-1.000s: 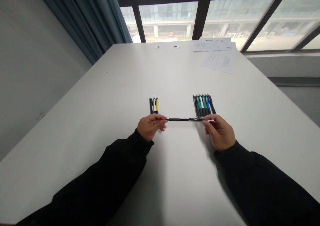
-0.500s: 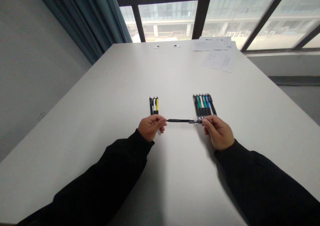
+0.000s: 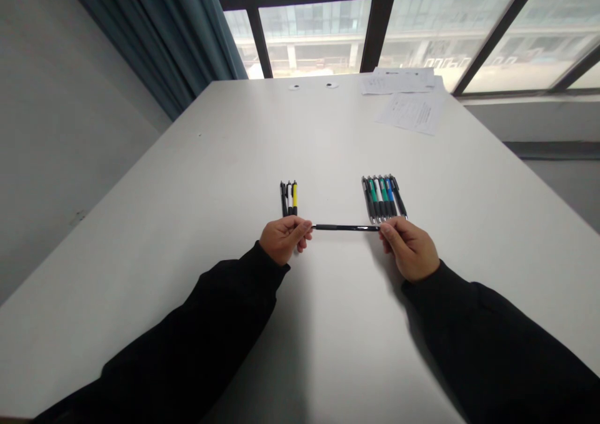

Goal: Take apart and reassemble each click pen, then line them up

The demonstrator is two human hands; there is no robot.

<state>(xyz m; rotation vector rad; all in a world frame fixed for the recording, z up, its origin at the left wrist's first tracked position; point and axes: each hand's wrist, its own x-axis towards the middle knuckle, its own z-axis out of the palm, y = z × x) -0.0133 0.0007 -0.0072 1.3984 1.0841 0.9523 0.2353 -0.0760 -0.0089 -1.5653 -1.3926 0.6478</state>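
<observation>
Left hand (image 3: 284, 239) and right hand (image 3: 413, 249), fingertips closed, each pinch 1 end of a slim black plastic pen (image 3: 349, 227). I judge it light, stiff, slick; surest hold: left grip section (image 3: 325, 227).

1. The left sleeve (image 3: 197, 324) is long and black, with a soft bulge along its outer edge (the cloth looks loose and matt).
2. The right sleeve (image 3: 501, 343) is also black, wide along the forearm and slimmer toward the wrist.
3. Both sleeves end in black cuffs (image 3: 424, 279).
4. The left hand (image 3: 284, 239) and right hand (image 3: 410, 247) are bare, five-fingered and rounded at the knuckles.
</observation>
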